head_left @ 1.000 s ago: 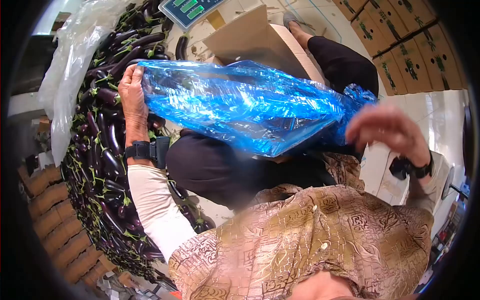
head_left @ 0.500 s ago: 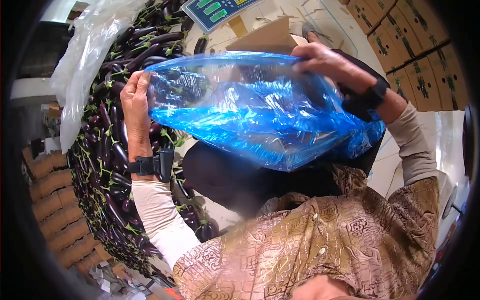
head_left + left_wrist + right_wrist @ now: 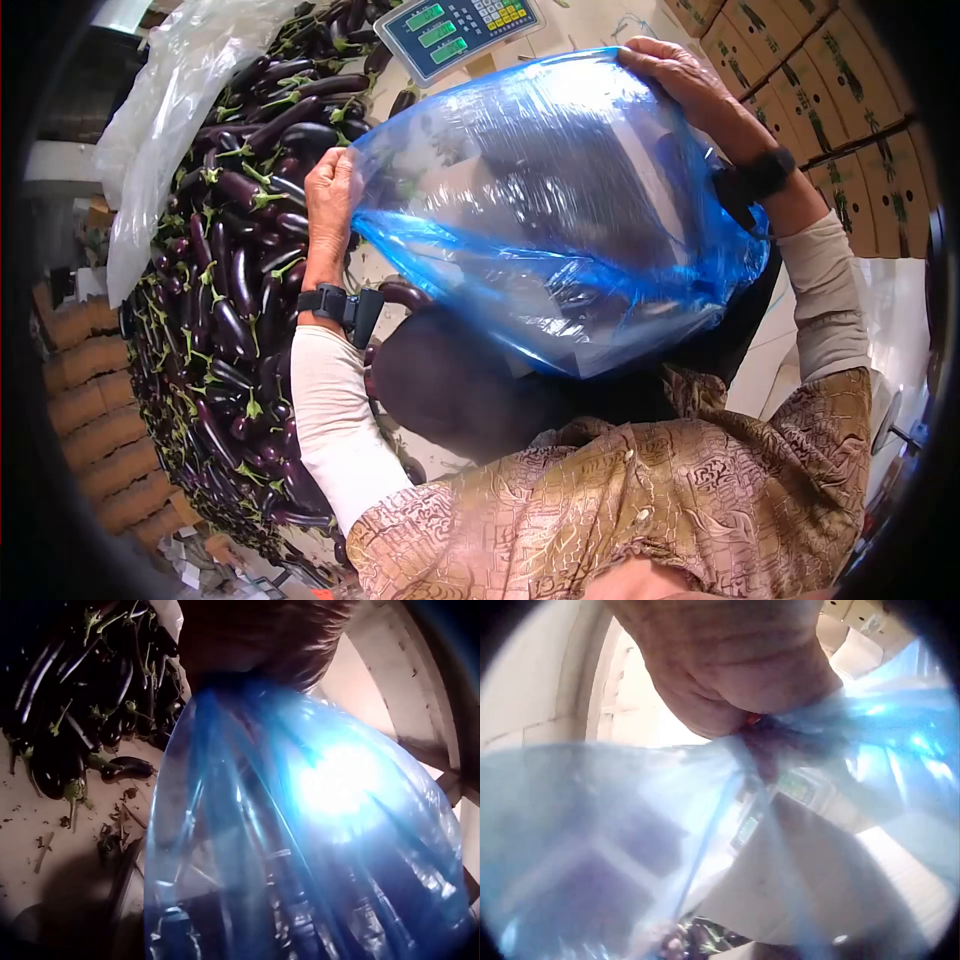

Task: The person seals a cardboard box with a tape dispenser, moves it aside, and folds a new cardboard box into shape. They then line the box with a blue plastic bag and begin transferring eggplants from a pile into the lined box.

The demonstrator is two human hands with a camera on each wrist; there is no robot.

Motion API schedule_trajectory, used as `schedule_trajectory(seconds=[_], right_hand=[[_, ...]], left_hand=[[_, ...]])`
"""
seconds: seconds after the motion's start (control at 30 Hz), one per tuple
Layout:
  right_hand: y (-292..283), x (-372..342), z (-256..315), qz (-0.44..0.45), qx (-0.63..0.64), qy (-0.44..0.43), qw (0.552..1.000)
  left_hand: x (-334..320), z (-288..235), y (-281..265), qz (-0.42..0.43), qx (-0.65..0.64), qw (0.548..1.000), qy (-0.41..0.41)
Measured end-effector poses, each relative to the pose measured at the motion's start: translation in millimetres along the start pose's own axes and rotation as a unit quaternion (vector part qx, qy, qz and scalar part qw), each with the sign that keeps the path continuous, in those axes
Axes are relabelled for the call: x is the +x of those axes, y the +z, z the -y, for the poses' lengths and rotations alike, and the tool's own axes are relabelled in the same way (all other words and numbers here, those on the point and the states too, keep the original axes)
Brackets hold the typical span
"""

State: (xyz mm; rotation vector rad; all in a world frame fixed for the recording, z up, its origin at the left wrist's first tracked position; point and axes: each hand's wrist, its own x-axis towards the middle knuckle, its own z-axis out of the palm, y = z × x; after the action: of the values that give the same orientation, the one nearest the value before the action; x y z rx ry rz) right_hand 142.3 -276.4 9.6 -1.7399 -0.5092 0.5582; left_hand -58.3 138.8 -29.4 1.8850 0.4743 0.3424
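Note:
A thin blue plastic bag [image 3: 520, 190] is spread wide between both hands, its rim stretched taut above the person's lap. My left hand [image 3: 332, 195] grips the rim at the left corner, next to the eggplant pile. At the far right of the rim my right hand [image 3: 685, 85] pinches the film. In the left wrist view the bag [image 3: 247, 825] hangs in gathered folds below the left hand [image 3: 262, 645]. Bunched film of the bag [image 3: 720, 817] also shows under the right hand [image 3: 735, 667] in the right wrist view. Through the film an opened cardboard box [image 3: 802, 877] shows.
A large heap of eggplants [image 3: 235, 300] covers the floor on the left, with a clear plastic sheet [image 3: 170, 130] over its edge. A digital scale [image 3: 460, 35] stands at the top. Printed cartons [image 3: 820, 110] are stacked at the right.
The right hand came from the lower right, took hold of the bag's rim and moved up and outward. The bag has gone from flat and folded to widely spread. The left hand kept its grip.

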Motion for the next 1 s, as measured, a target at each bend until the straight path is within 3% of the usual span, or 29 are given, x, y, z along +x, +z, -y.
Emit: schedule_trajectory(seconds=[0.03,0.1,0.17,0.27,0.4,0.43,0.5,0.57,0.63,0.67,0.7,0.73,0.77,0.8,0.83,0.9,1.0], right_hand=[[1.1,9.1,-8.2,-0.031,-0.071,0.010,0.997],[-2.4,35.8,-41.6,-0.021,-0.099,-0.023,0.995],[3.0,50.1,-54.0,-0.048,-0.122,-0.045,0.990],[7.0,72.3,-77.2,-0.095,-0.233,-0.111,0.962],[1.8,99.5,-106.5,-0.065,-0.261,-0.075,0.960],[0.4,103.1,-109.2,-0.065,-0.261,-0.070,0.961],[-3.0,113.8,-111.4,-0.108,-0.168,-0.185,0.962],[-14.1,118.8,-79.1,-0.091,-0.083,-0.083,0.989],[-13.2,135.0,-93.5,-0.086,-0.003,-0.082,0.993],[-15.7,137.1,-113.2,-0.089,-0.052,-0.100,0.990],[-17.7,127.4,-133.8,-0.094,-0.270,-0.249,0.925],[-25.0,119.9,-142.4,-0.021,-0.347,-0.127,0.929],[-36.1,112.3,-156.3,0.052,-0.413,0.003,0.909],[-60.0,99.0,-221.3,0.012,-0.308,-0.140,0.941],[-64.3,82.5,-205.0,0.008,-0.311,-0.133,0.941],[-66.5,44.5,-133.7,0.071,-0.370,0.195,0.905],[-111.6,17.1,-104.5,0.003,-0.363,0.208,0.908]], left_hand=[[6.9,12.7,-0.3,0.001,-0.003,1.000,-0.001],[19.4,38.1,1.9,-0.019,0.171,0.983,0.063],[21.5,56.4,11.1,-0.037,0.248,0.964,0.094],[19.8,90.3,27.9,-0.011,0.291,0.953,0.077],[14.3,141.2,55.9,-0.018,0.286,0.953,0.098],[11.8,144.2,64.6,-0.024,0.278,0.957,0.084],[12.1,146.8,72.9,-0.028,0.271,0.960,0.070],[16.8,123.6,73.7,-0.037,0.179,0.983,0.010],[17.9,129.9,75.7,-0.048,0.163,0.985,0.014],[22.6,160.2,71.6,-0.007,0.192,0.981,0.038],[25.9,176.1,70.2,0.034,0.219,0.973,0.063],[13.3,166.8,65.7,0.096,0.325,0.938,0.075],[2.4,181.1,63.1,0.106,0.322,0.938,0.077],[-6.2,206.1,59.8,0.104,0.302,0.946,0.063],[-14.1,221.0,56.1,0.100,0.281,0.953,0.049],[-36.9,210.0,41.0,0.180,0.293,0.939,0.014],[-54.4,234.8,9.5,0.164,0.366,0.916,0.013]])
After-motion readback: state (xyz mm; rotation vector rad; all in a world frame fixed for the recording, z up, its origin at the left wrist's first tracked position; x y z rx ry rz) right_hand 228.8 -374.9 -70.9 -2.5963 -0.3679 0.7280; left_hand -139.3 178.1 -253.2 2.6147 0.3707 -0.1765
